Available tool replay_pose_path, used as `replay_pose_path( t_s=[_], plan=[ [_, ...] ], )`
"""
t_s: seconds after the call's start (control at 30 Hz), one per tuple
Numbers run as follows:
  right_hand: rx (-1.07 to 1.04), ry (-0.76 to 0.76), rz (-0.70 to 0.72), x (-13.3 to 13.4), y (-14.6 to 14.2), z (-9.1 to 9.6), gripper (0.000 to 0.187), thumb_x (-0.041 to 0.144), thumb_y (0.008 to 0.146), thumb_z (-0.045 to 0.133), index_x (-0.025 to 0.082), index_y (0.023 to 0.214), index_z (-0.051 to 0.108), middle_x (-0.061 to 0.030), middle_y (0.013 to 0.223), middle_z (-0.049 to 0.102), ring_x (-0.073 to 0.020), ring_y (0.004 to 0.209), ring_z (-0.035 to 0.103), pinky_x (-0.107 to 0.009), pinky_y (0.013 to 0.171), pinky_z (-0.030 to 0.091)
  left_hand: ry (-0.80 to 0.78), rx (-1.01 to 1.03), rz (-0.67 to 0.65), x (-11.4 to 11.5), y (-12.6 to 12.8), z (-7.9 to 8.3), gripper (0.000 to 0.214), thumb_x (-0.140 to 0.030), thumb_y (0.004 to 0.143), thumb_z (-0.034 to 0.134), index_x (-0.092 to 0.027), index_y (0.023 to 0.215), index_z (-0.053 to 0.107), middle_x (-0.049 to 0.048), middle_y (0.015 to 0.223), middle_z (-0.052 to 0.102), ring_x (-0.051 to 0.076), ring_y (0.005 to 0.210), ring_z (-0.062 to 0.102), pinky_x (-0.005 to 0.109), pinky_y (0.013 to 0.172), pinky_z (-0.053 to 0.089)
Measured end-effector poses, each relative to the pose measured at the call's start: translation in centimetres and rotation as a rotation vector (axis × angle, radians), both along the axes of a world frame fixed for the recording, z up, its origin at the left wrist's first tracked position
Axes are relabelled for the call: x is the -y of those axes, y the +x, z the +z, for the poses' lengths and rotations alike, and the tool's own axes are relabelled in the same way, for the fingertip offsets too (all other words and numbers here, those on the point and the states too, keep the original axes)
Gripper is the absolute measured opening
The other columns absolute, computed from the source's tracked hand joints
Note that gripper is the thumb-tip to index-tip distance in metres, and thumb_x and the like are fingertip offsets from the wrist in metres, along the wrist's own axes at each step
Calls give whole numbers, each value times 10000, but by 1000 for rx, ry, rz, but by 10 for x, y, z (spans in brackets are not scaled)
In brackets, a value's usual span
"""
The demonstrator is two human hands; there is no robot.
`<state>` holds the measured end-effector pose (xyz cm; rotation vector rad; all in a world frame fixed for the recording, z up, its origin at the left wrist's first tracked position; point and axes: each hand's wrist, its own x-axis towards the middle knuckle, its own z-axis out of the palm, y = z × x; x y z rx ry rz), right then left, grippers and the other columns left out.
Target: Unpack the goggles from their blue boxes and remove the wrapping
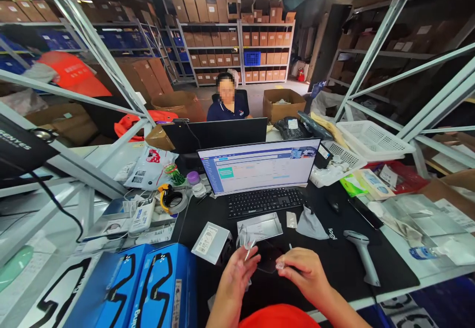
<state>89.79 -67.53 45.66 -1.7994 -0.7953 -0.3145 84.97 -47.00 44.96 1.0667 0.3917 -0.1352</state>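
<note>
A pair of sunglasses with dark lenses [267,257] is between my hands, low over the black desk mat; its outline is hard to see against the mat. My left hand [237,273] has its fingers curled round a thin pale arm of the sunglasses. My right hand [302,271] pinches at their other side, with a small clear piece [280,265] at the fingertips. Just beyond lie an open silvery box [260,226], a grey cloth pouch [312,224] and a small white packet [291,219]. A labelled box [211,242] is left of my left hand.
A keyboard [265,202] and monitor [260,167] stand ahead. On the right are a barcode scanner [363,256], a mouse [333,204] and a phone [365,212]. Blue boxes [163,288] and a tape dispenser [172,199] are on the left. A person [227,103] sits opposite.
</note>
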Motion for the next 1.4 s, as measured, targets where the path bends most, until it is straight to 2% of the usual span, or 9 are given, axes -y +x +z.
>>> replay_pose_path(
  t_s=[0.13,0.3,0.53,0.67,0.83,1.07,1.17,1.23,1.4],
  plan=[
    [-133,44,-2,-5,-10,-7,140,343,925,685,230,853,727,3,725,764,-125,635,708,-184,650,516,-252,-42,30,17,2,26,621,-634,856,614,-217,1314,564,164,1394,590,324,1312,538,536,1145,373],
    [-219,100,2,-10,-19,-10,285,457,922,662,212,784,707,4,631,726,-121,560,669,-177,588,510,-338,1,21,18,2,36,603,-644,866,591,-235,1308,585,128,1367,621,310,1338,514,503,1178,330],
    [-39,79,75,-10,-17,-16,166,319,945,665,223,814,702,8,737,772,-121,680,741,-193,766,569,-158,51,51,20,-2,42,556,-562,843,675,-213,1273,635,139,1342,639,318,1297,552,486,1150,378],
    [154,-29,113,-8,-15,-28,56,217,946,657,210,969,707,-19,852,793,-155,826,764,-268,935,568,30,47,39,24,1,40,493,-472,760,789,-199,1160,694,145,1315,655,326,1250,587,456,1100,439],
    [212,-111,142,-10,-17,-42,190,150,955,608,204,1116,692,-55,932,792,-179,893,759,-332,961,580,120,82,59,36,4,34,401,-405,739,803,-207,1074,704,133,1284,676,320,1232,606,440,1040,500],
    [192,-231,121,-9,-21,-57,368,145,982,493,302,1280,641,-33,1077,778,-213,967,748,-382,957,597,219,131,15,48,2,43,435,-227,685,766,-198,1115,711,138,1319,658,332,1261,587,467,1114,444],
    [54,-378,-5,21,12,-83,287,190,971,514,242,1175,709,-65,1137,759,-238,1052,717,-413,968,575,312,204,64,46,-3,44,415,-230,742,722,-223,1156,710,114,1368,626,333,1320,533,482,1166,376],
    [-202,-538,-241,53,51,-107,223,238,923,576,242,1074,740,-53,1080,769,-240,1030,714,-389,953,561,407,252,60,43,-6,47,419,-221,764,710,-237,1183,710,104,1383,612,334,1339,510,482,1182,349],
    [-475,-659,-640,128,145,-164,465,191,808,640,66,1254,599,-222,1190,668,-328,1129,650,-396,956,497,486,260,20,35,-12,64,387,-248,777,707,-240,1164,731,115,1368,617,351,1315,523,485,1159,372]
  ],
)
